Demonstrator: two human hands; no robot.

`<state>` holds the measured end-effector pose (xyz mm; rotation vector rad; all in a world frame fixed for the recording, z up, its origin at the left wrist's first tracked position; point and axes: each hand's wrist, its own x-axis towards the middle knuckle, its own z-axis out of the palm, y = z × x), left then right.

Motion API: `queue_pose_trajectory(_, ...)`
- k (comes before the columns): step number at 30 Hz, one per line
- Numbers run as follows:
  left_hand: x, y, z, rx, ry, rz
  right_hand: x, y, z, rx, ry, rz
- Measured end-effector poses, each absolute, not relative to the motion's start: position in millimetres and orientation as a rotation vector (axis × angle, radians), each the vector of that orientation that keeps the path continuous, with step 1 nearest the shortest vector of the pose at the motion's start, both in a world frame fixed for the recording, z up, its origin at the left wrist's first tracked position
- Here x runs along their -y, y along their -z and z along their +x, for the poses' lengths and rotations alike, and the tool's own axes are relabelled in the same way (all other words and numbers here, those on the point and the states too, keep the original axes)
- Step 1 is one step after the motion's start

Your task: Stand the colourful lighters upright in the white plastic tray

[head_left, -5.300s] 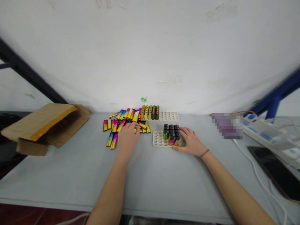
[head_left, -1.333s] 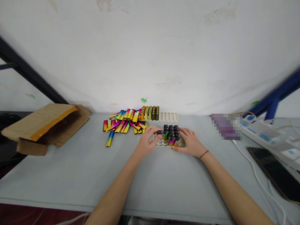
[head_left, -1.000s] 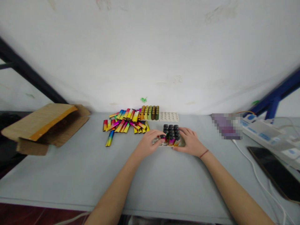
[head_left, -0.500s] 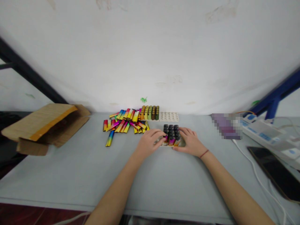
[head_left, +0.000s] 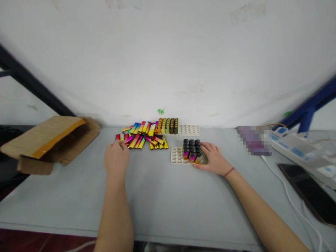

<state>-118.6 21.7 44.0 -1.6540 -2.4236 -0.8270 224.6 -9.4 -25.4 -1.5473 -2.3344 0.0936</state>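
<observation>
My left hand (head_left: 117, 156) is at the front left of a loose pile of shiny, multicoloured lighters (head_left: 139, 134). Its fingers bend down and their tips are hidden, so any hold is out of sight. My right hand (head_left: 213, 159) grips the right side of a white holed tray (head_left: 176, 155), with the thumb at its front edge and the fingers behind. Black-topped lighters (head_left: 192, 150) stand upright in rows over the tray's right part, and holes show in its left part.
Behind the pile, a block of upright gold-ended lighters (head_left: 168, 126) stands beside another white tray (head_left: 189, 130). An open cardboard box (head_left: 57, 136) lies at left. At right are a power strip (head_left: 296, 150), a white cable (head_left: 286, 196) and a dark phone (head_left: 309, 192).
My left hand has moved left from the tray to the pile's front, where it now covers the spot of the lone blue-yellow lighter. One more lighter shows in the tray's front row. My right hand stayed.
</observation>
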Motion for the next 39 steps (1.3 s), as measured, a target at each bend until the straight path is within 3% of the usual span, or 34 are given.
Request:
queue_pose_trajectory(4, -26, -38, -158, 2.78, 0.404, -1.605, 10, 25, 225, 2.331, -0.079, -1.552)
queue_pose_trajectory(9, -33, -24, -174, 2.845, 0.174, -1.72, 11, 24, 225, 2.333, -0.084, -1.55)
queue_pose_trajectory(20, -32, -24, -172, 2.841, 0.329, -1.896, 11, 21, 224, 2.329, -0.12, -1.565)
queue_pose_trajectory(28, -34, -40, -138, 2.699, 1.417, -1.462, 10, 22, 223, 2.331, -0.119, -1.573)
queue_pose_trajectory(35, -38, -24, -71, 2.487, 2.566, -2.035, 10, 23, 224, 2.334, -0.106, -1.563)
queue_pose_trajectory(39, -27, -17, -34, 2.346, 2.907, -2.109, 10, 24, 225, 2.333, -0.096, -1.544)
